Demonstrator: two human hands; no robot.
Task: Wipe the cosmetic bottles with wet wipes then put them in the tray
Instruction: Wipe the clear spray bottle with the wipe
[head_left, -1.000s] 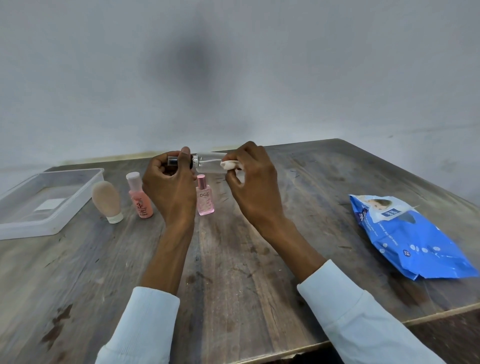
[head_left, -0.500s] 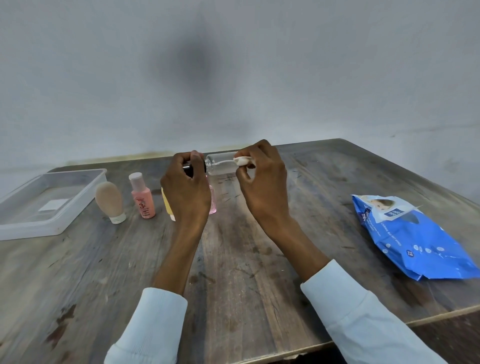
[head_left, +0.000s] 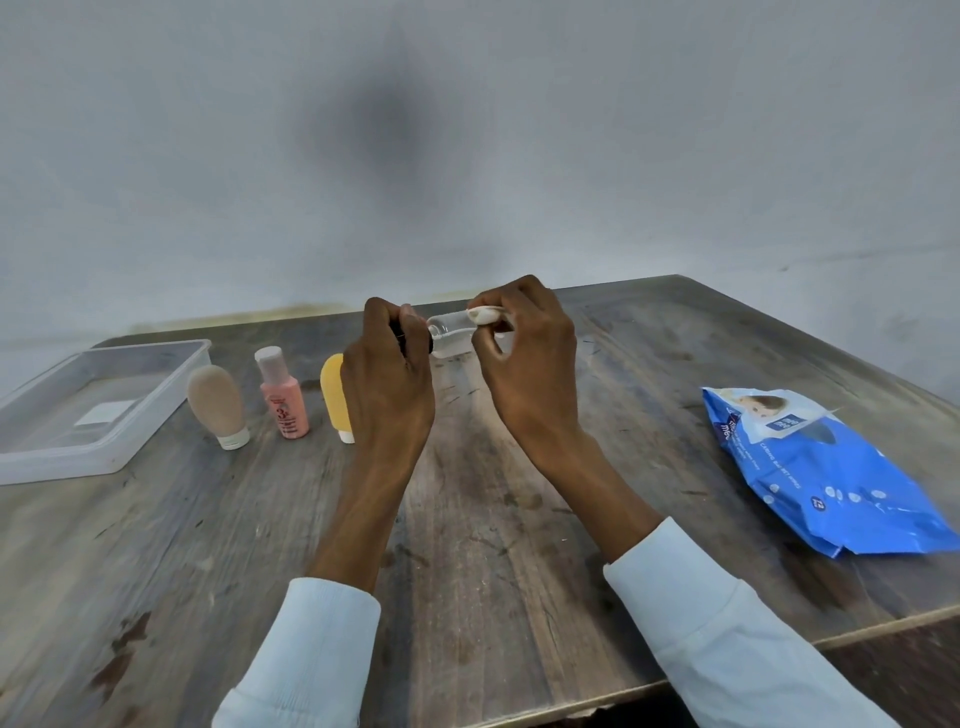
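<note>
My left hand (head_left: 387, 384) grips the dark cap end of a small clear bottle (head_left: 449, 335), held sideways above the table. My right hand (head_left: 530, 374) pinches a bunched white wet wipe (head_left: 485, 314) against the bottle's far end. On the table to the left stand a beige tube (head_left: 215, 405), a pink bottle (head_left: 283, 397) with a white cap, and a yellow tube (head_left: 335, 395) partly hidden by my left hand. The clear plastic tray (head_left: 171, 395) lies at the far left with only a white label inside. A small pink bottle seen earlier is hidden behind my left hand.
A blue wet wipes pack (head_left: 821, 467) lies on the right side of the wooden table (head_left: 493, 545). The table's front edge runs near my sleeves, and a grey wall rises behind its far edge.
Both hands with the clear bottle and wipe have shifted right in the view. The yellow tube has come into sight; the small pink bottle is now hidden behind my left hand.
</note>
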